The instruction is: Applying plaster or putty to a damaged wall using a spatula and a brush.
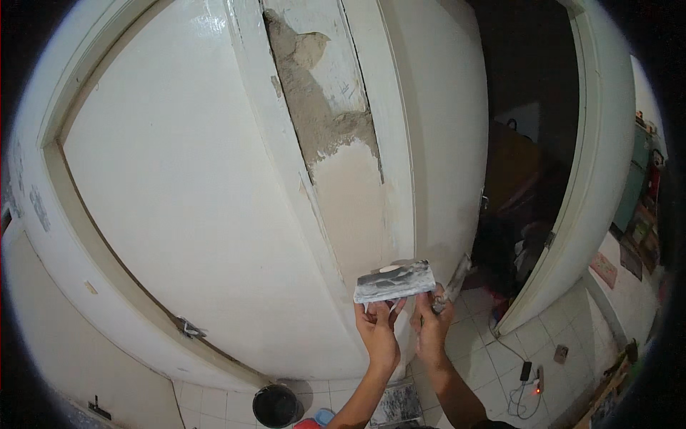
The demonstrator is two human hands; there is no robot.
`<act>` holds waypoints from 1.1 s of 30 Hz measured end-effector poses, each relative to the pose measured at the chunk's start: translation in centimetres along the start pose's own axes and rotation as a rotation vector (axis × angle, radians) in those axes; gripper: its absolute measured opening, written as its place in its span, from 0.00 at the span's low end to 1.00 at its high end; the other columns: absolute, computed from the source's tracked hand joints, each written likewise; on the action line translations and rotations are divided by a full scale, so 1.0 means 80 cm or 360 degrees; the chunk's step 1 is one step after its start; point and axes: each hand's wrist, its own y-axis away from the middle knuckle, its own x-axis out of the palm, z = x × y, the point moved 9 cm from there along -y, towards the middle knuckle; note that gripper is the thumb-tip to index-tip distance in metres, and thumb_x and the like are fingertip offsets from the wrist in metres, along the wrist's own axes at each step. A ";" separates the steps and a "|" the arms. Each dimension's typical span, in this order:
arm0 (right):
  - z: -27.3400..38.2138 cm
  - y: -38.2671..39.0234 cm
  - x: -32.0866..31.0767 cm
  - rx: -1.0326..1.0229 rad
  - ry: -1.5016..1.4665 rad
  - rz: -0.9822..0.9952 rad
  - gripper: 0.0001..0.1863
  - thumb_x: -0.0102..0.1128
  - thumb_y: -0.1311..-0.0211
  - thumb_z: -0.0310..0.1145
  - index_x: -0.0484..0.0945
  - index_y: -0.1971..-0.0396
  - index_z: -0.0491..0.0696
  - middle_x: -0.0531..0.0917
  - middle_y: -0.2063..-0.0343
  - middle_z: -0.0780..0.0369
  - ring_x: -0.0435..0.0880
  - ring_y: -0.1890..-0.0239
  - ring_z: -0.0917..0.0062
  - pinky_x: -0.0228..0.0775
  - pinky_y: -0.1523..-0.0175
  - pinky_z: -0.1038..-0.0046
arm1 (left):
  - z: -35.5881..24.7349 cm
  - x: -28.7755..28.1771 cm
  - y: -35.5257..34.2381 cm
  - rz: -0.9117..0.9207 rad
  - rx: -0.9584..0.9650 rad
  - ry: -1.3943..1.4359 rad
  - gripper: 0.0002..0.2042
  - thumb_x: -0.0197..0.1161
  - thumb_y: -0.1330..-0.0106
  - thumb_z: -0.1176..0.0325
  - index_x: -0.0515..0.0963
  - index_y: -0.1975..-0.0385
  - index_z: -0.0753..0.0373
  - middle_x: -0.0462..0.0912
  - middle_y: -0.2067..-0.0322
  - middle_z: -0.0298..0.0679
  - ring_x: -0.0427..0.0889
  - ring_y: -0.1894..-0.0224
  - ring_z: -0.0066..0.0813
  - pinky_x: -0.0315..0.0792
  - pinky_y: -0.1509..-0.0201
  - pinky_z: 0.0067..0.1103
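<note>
My left hand (379, 329) is closed under a rectangular board (393, 284) smeared with grey and white filler, its fingers around the underside. Just right of it, my right hand (432, 325) is closed around a filler-stained tool that looks like a putty knife (457, 280), slanting up and right. Its fingers are at the board's right end; whether they touch it, I cannot tell. Beyond the hands rises a narrow wall strip between two door frames, with smooth cream filler (350, 200) low down and rough bare cement (307, 100) above it.
A black bucket (277, 406) stands on the tiled floor beside a blue item (324, 416) and a red one. Below my hands lies a stained panel (400, 404). At right are an open door (607, 143), a cable and a black adapter (526, 370).
</note>
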 end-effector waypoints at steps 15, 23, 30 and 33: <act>-0.052 -0.045 -0.018 0.0060 0.0103 -0.0145 0.06 0.63 0.39 0.30 0.74 0.71 0.47 0.70 0.81 0.74 0.61 0.85 0.93 0.49 0.83 0.85 | 0.034 -0.044 -0.037 -0.0099 0.0087 -0.0358 0.14 0.55 0.31 0.70 0.66 0.50 0.68 0.81 0.60 0.46 0.82 0.59 0.32 0.80 0.53 0.31; -0.057 -0.058 -0.011 0.0088 0.0093 -0.0060 0.08 0.64 0.41 0.31 0.71 0.72 0.51 0.69 0.82 0.75 0.60 0.85 0.93 0.48 0.83 0.84 | 0.031 -0.044 -0.050 -0.0088 0.0135 -0.0364 0.14 0.57 0.31 0.69 0.66 0.51 0.68 0.81 0.63 0.45 0.82 0.61 0.31 0.81 0.54 0.31; -0.014 -0.076 0.024 0.0003 0.0125 -0.0103 0.11 0.67 0.42 0.37 0.74 0.76 0.50 0.71 0.83 0.74 0.63 0.84 0.92 0.51 0.83 0.84 | -0.010 -0.009 -0.066 -0.0183 0.0071 -0.0345 0.10 0.61 0.34 0.69 0.68 0.65 0.66 0.81 0.72 0.42 0.82 0.69 0.29 0.81 0.61 0.27; 0.026 -0.089 0.062 -0.0099 0.0113 -0.0023 0.11 0.67 0.42 0.38 0.76 0.75 0.49 0.72 0.82 0.74 0.65 0.84 0.93 0.53 0.83 0.84 | -0.052 0.027 -0.082 -0.0132 0.0133 -0.0390 0.13 0.63 0.35 0.66 0.69 0.62 0.70 0.81 0.69 0.44 0.83 0.68 0.30 0.80 0.63 0.25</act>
